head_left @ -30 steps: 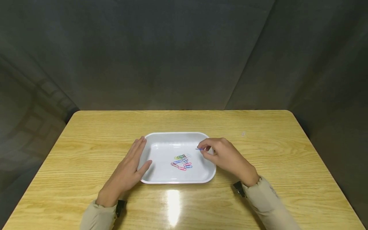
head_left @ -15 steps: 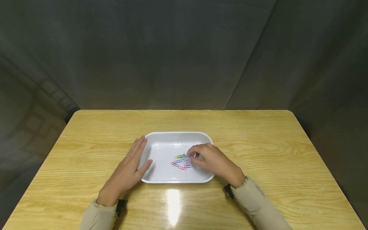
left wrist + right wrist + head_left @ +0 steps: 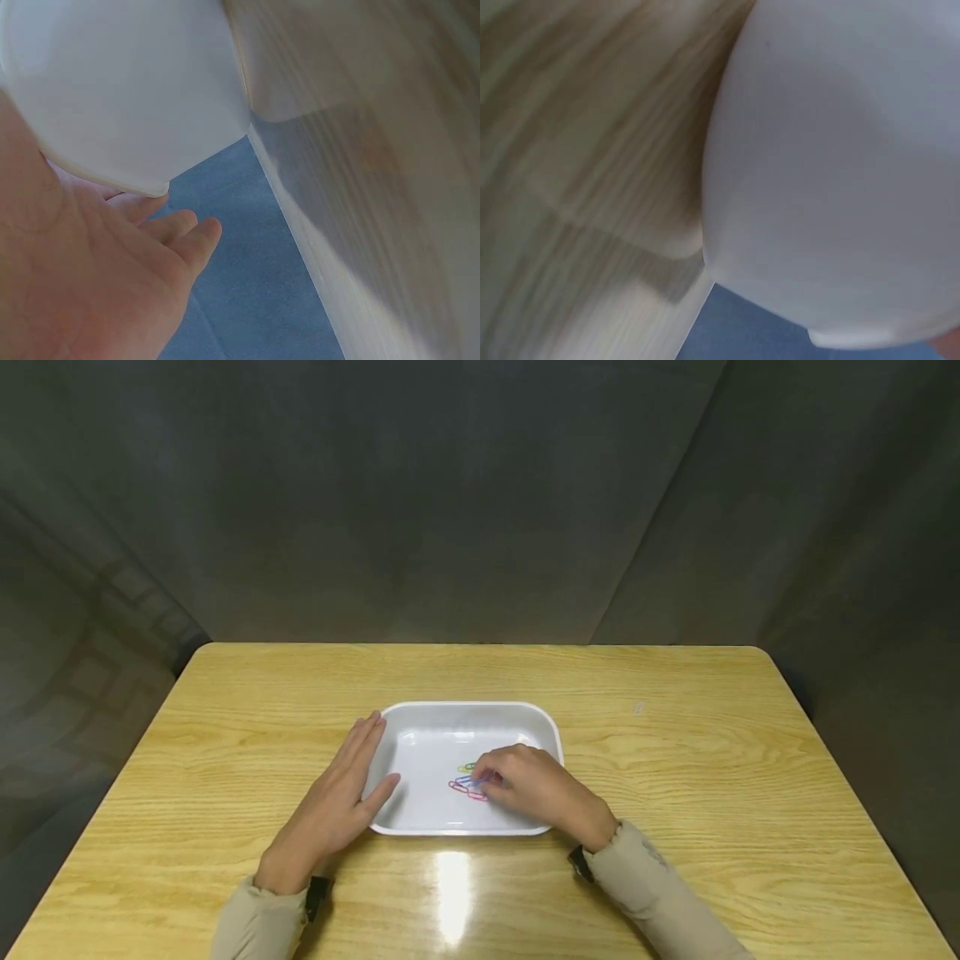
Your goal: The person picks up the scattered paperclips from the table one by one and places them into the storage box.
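A white tray [image 3: 420,810] lies on the table with several coloured paper clips [image 3: 459,786] in it, red, pink, blue, green and yellow. My left hand [image 3: 330,802] rests along the tray's left end, fingers straight and thumb over the rim. In the left wrist view, the left hand [image 3: 97,262] has its fingers right at the rim. My right hand [image 3: 532,785] is inside the tray, its bent fingers and thumb down among the clips and covering part of them. I cannot tell whether it pinches one. The right wrist view shows mainly the tray's outer wall [image 3: 817,187].
The wooden table [image 3: 712,760] extends around the tray on all sides. A small pale clip-like piece [image 3: 638,708] lies on it, beyond the tray to the right. A dark curtain [image 3: 450,510] hangs behind the table's far edge.
My right hand, earlier pinching a blue paper clip near the tray's right end, has moved left and toward me into the clips. The left hand keeps its place.
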`<state>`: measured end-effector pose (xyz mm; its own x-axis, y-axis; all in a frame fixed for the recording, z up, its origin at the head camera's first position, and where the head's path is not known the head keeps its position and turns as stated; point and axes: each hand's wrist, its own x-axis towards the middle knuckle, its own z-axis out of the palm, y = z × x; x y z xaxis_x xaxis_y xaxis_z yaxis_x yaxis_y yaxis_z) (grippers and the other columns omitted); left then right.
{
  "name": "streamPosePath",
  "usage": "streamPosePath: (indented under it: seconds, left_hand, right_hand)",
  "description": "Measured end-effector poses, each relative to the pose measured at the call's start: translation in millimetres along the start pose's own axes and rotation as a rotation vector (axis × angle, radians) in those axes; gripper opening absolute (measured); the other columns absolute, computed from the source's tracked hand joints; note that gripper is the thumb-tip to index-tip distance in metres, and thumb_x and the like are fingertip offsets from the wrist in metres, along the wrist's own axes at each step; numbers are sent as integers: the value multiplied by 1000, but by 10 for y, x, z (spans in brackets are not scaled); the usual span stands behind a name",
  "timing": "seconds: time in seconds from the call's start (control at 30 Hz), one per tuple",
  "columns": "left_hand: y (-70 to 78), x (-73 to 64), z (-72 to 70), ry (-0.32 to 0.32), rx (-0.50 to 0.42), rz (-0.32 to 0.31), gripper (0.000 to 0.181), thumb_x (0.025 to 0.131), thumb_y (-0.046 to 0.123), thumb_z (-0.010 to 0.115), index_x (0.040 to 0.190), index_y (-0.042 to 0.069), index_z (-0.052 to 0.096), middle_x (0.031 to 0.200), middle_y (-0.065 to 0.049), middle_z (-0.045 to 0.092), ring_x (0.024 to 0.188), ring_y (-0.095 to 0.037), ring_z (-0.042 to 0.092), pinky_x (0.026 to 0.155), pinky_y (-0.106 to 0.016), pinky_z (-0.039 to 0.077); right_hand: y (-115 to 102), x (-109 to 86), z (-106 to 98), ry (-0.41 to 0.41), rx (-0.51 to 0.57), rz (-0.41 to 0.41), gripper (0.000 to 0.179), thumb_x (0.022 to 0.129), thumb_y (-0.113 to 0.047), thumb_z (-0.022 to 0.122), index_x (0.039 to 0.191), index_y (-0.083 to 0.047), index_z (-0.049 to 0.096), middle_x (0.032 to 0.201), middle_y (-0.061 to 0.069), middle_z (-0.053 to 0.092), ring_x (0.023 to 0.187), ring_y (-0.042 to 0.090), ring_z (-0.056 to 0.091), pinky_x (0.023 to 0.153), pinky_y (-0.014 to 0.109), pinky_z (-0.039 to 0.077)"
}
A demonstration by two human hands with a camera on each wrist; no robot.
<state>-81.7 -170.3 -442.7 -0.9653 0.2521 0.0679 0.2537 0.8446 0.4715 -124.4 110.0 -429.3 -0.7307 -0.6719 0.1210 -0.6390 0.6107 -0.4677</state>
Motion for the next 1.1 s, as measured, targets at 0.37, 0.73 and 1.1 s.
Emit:
streamPosePath:
  seconds: [0.37, 0.73, 1.1]
  left_hand:
    - [-4, 5, 9, 5, -7, -2, 77, 101, 45, 51, 161, 13, 12, 168, -6, 11, 155, -32, 11, 123, -56, 22]
    - [1, 2, -1, 6, 2, -4, 77, 101, 43, 51, 161, 12, 13, 168, -7, 11, 155, -33, 12, 123, -55, 22]
    - [-4, -5, -1, 11, 2, 0, 77, 101, 43, 52, 160, 12, 13, 168, -8, 12, 155, -34, 12, 122, -56, 22]
  right_hand:
    - [-33, 20, 90, -53, -1, -28, 11, 90, -10, 68, 95, -16, 77, 87, -8, 72, 76, 3, 59, 71, 20, 52]
    - [-33, 14, 110, -59, -19, -26, 9, 91, -15, 71, 96, -15, 77, 92, -5, 75, 81, 5, 64, 75, 24, 56]
    - [-25, 0, 99, -29, -27, -36, 8, 89, -15, 72, 95, -17, 77, 93, -6, 72, 83, 6, 63, 77, 25, 56]
